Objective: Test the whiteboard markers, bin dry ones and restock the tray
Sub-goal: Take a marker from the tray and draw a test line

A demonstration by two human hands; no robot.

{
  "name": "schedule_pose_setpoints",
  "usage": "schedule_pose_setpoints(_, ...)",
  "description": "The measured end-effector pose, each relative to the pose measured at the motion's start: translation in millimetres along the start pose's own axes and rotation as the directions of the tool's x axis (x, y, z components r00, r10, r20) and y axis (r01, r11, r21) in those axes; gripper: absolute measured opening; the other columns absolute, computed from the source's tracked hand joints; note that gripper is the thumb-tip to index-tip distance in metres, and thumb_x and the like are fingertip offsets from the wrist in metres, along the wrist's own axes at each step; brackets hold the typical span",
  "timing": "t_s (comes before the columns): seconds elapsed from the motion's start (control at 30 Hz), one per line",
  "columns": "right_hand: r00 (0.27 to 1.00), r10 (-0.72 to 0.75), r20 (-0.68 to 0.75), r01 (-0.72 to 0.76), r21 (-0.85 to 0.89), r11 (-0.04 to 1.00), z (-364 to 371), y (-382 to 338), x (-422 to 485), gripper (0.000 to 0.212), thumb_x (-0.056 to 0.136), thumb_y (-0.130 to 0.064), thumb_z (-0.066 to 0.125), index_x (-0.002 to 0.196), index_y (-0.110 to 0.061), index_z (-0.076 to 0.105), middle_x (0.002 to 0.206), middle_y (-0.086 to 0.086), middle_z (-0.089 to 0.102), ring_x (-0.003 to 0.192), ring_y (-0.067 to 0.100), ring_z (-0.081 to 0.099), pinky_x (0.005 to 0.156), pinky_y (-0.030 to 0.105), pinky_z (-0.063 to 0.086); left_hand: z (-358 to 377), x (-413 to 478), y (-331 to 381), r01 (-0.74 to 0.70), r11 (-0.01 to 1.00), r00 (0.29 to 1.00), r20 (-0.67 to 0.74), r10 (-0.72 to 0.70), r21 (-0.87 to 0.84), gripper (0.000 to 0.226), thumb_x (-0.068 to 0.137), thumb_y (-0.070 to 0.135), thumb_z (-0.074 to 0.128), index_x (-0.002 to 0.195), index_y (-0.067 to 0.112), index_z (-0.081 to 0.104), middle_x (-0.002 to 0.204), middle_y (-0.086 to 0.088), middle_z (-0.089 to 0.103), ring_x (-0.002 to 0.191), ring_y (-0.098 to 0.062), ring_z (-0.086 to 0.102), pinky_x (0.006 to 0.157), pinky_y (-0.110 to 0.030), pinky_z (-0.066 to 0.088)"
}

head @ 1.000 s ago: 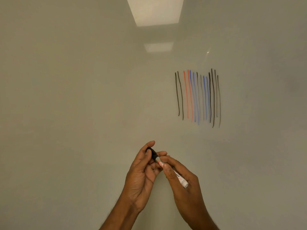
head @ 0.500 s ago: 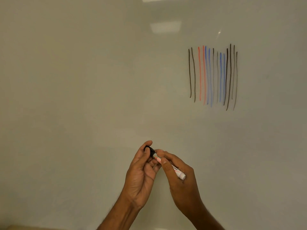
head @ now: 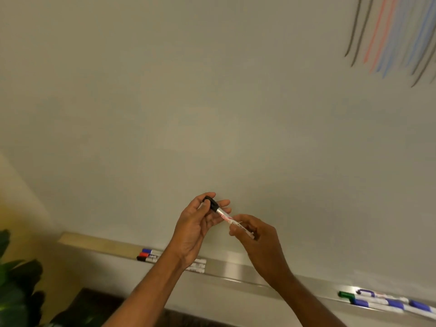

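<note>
Both hands held one black-capped marker (head: 225, 218) before the whiteboard (head: 165, 102), left hand (head: 195, 228) at its cap, right hand (head: 256, 239) gripping its barrel, above a metal tray (head: 236, 271) holding markers partly hidden behind the left wrist and others blurred, cut off at right.

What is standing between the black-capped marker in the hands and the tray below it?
Nothing visible. The marker, held by left hand and right hand, is above the tray, whose middle is bare; other markers lie at the left group and right group.
</note>
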State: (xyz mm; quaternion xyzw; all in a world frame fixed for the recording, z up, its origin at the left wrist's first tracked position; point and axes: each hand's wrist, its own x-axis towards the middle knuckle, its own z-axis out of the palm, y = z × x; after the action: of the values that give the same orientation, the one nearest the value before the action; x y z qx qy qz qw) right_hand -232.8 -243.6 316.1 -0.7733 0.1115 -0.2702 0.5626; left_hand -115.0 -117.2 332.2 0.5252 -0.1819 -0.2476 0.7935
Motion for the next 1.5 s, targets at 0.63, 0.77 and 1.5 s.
schedule_pose_setpoints(0.63, 0.975, 0.21, 0.065, -0.096, -0.735, 0.671, 65, 227, -17, 0.018, 0.099, -0.026, 0.056, 0.113, -0.028, 0.068, 0.108, -0.009, 0.068, 0.098, 0.012, 0.057, 0.085, 0.028, 0.043, -139, -31, -205, 0.014, 0.051, 0.984, -0.005, -0.178, 0.999, 0.061, 0.112, 0.034, 0.027, 0.161, 0.023, -0.008, 0.165, 0.005, -0.019, 0.155, -0.014, -0.017, 0.124, -0.029, -0.011)
schedule_pose_setpoints(0.77, 0.969, 0.234, 0.082, -0.076, -0.8, 0.596, 73, 251, -16, 0.02, 0.099, -0.026, 0.055, 0.114, -0.027, 0.068, 0.113, -0.008, 0.068, 0.106, 0.015, 0.058, 0.09, 0.031, 0.043, -135, -26, -235, -0.053, -0.062, 0.946, 0.031, -0.323, 0.997, 0.066, 0.112, 0.033, 0.024, 0.149, 0.019, -0.029, 0.161, -0.002, -0.033, 0.151, -0.021, -0.03, 0.126, -0.036, -0.016)
schedule_pose_setpoints(1.5, 0.968, 0.213, 0.133, 0.015, -0.878, 0.478, 98, 308, -13, 0.03, 0.07, -0.017, 0.087, 0.095, -0.027, 0.074, 0.096, -0.004, 0.072, 0.094, 0.023, 0.067, 0.079, 0.04, 0.054, -140, 10, -320, -0.265, -0.176, 0.957, 0.237, -0.165, 0.948, 0.106, 0.087, 0.05, 0.062, 0.161, 0.003, 0.002, 0.151, -0.017, 0.051, 0.148, -0.036, 0.035, 0.121, -0.047, 0.008)
